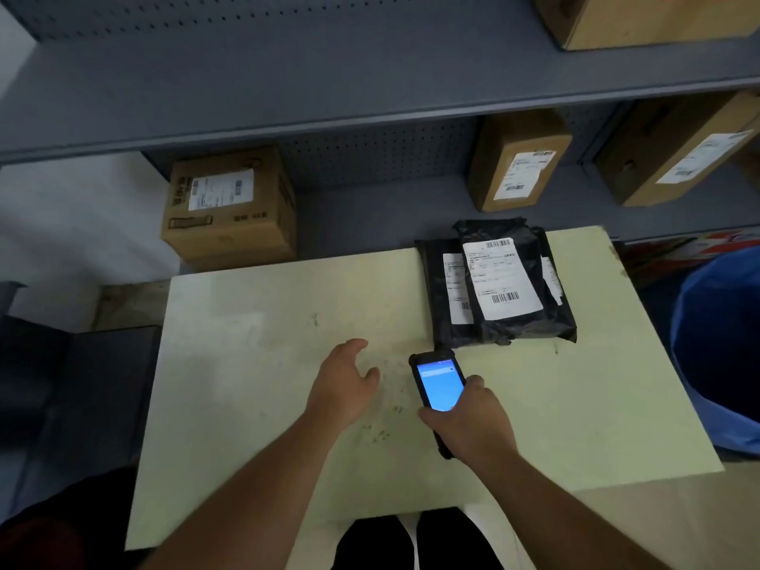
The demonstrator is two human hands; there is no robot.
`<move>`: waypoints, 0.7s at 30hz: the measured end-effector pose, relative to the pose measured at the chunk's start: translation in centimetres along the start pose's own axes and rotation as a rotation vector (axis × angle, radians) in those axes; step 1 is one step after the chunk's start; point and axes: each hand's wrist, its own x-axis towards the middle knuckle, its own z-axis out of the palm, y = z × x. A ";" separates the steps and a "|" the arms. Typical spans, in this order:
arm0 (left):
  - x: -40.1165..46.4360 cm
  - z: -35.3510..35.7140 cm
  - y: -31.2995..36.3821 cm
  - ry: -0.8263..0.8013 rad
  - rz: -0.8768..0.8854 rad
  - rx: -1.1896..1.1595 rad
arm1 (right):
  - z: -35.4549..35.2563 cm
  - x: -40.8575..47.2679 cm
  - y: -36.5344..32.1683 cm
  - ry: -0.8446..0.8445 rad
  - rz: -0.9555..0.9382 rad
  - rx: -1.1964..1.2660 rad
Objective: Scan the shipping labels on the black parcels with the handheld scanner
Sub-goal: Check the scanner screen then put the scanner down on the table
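**Scanner Held Below the Parcel Stack**

The right hand [469,421] is clamped around the handheld scanner [439,386] at lower centre of the frame, its blue screen lit and facing up. The scanner's top end lies just beside the lower left corner of the black parcels [497,290], which are stacked in the upper right part of the pale table [255,364]. The left hand [343,384] hovers over the table left of the scanner, fingers spread and holding nothing. The top parcel carries a white shipping label [499,277] with barcodes; its print is too small to read.
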 end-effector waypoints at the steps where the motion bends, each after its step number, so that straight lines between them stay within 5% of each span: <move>1: -0.4 0.2 -0.3 0.005 0.009 0.016 | 0.4 0.0 0.4 0.005 0.011 0.005; 21: -5.3 4.5 -4.6 -0.029 0.019 0.149 | 6.0 -0.2 5.7 0.023 0.142 -0.009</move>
